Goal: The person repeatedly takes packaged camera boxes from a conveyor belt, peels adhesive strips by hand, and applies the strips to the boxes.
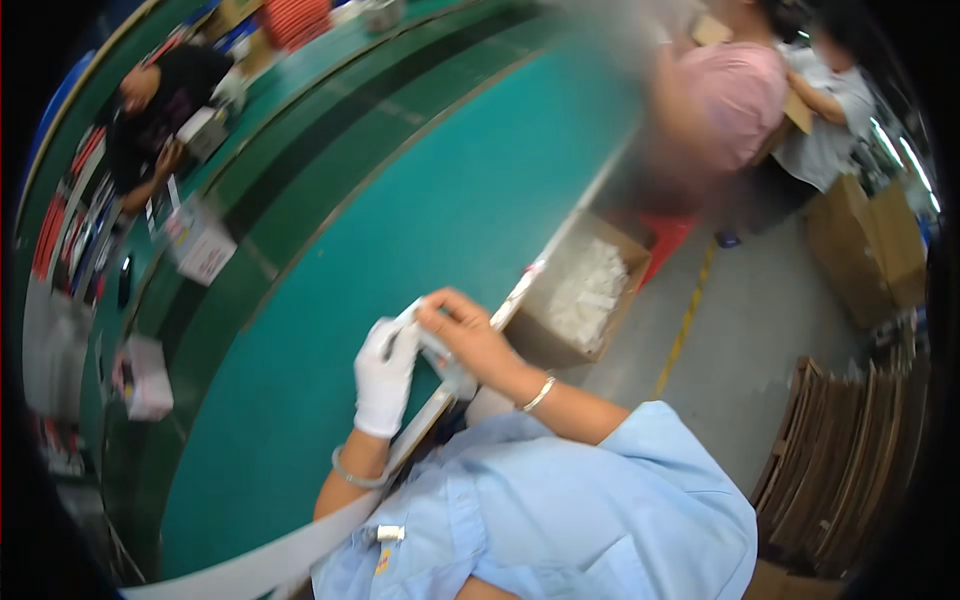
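My left hand (383, 385), in a white glove, is closed with its fingertips on a small white piece (409, 313). The bare fingers of my right hand (468, 332) pinch the same piece from the other side. Its kind is too small and blurred to make out. Both hands are above the near edge of the green work surface (400, 230). Just below my right hand is a partly hidden, clear and whitish item (452, 375), its kind unclear.
An open cardboard box (545, 335) of white pieces (590, 290) stands beside the table edge on the right. Folded cardboard sheets (845, 460) are stacked lower right. Other people stand across the table and at the upper right. Printed boxes (200, 240) sit on the far side.
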A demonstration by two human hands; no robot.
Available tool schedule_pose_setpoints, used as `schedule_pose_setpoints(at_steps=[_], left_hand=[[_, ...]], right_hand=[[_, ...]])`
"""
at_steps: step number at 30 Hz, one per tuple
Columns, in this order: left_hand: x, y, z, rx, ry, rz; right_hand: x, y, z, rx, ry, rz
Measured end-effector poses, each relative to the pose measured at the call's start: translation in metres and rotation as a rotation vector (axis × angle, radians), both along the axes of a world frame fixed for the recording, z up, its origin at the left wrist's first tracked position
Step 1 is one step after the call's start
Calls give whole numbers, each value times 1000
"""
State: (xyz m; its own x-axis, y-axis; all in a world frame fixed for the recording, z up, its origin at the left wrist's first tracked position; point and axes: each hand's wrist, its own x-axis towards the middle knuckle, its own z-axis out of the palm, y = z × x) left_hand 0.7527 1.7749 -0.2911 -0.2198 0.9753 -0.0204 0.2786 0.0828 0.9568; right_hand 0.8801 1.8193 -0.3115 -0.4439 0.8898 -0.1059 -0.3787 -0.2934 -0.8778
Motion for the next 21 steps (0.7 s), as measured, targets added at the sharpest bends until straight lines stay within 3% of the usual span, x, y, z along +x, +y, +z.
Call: schedule_pose_setpoints(at_steps=[15, 21], left_hand=[[-36, 34, -29, -127, -328, 51], [-35, 36, -29, -120, -278, -10]], right_hand=[[21, 34, -10, -87, -37, -50], [25, 39, -12, -76, -24, -30]])
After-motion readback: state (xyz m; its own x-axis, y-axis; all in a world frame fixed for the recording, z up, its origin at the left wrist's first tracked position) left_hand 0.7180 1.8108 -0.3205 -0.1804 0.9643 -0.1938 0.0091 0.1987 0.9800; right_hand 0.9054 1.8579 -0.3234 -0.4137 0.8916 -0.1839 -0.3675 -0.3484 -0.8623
